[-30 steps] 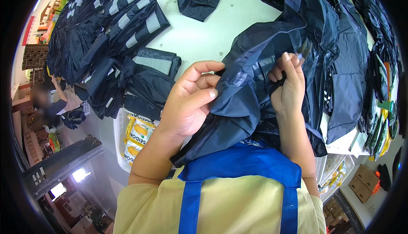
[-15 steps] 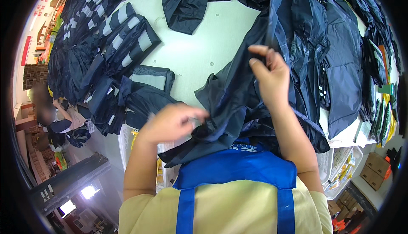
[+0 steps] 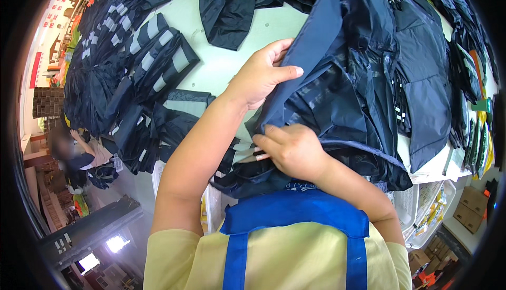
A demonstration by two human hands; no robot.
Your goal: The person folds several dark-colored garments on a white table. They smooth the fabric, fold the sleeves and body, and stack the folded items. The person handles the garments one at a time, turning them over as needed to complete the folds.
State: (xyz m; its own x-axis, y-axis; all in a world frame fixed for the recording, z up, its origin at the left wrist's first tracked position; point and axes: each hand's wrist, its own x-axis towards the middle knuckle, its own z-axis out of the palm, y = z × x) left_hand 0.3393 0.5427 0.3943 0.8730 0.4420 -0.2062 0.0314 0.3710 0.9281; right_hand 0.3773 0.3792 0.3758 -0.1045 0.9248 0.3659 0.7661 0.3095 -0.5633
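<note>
A dark navy garment (image 3: pixel 337 84) of thin, shiny fabric lies spread over the table in front of me, its near part hanging toward my apron. My left hand (image 3: pixel 263 74) is closed on its long left edge, thumb on top of the cloth. Lower on that same edge, close to my body, my right hand (image 3: pixel 294 150) pinches the fabric; some of its fingertips are hidden. Between the hands the edge runs in a straight, flattened band. Beneath my right hand, a piece with a grey strip (image 3: pixel 243 152) shows.
Folded dark garments with grey strips (image 3: pixel 158 52) are heaped at the left. More dark garments (image 3: pixel 421 79) lie along the right, and another piece (image 3: pixel 226 18) at the far side. White baskets (image 3: pixel 429 211) stand below the table. A person (image 3: pixel 79 150) is off to the left.
My left hand has moved up and right onto the garment's edge. My right hand has come down and left, and both have closed on the cloth, whose edge is now raised and straightened.
</note>
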